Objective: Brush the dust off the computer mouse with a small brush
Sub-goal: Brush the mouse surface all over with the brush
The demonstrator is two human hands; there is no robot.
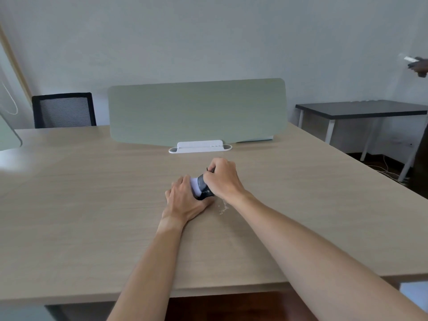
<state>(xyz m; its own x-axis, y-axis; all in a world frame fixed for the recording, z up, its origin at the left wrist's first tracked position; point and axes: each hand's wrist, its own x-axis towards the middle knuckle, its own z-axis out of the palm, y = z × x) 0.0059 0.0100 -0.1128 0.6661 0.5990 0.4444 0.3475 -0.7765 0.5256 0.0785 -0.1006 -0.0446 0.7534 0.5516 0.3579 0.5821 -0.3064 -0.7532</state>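
Observation:
Both hands meet at the middle of the light wooden desk [92, 205]. My right hand [223, 179] is closed around a small brush [205, 187] with a black body bearing pale lettering. Its white bristles [194, 186] point left against my left hand. A thin black tip pokes out above the fist. My left hand [183, 200] lies flat, fingers curled over the computer mouse [202, 197]. Only a dark sliver of the mouse shows by the thumb; the rest is hidden. Pale dust specks [223, 208] lie on the desk just right of the hands.
A grey-green divider panel [196, 112] on a white base [200, 147] stands across the desk behind the hands. A black mesh chair [63, 111] is at the back left, a dark side table [361, 108] at the right. Another person's hand [419, 66] shows at the far right edge.

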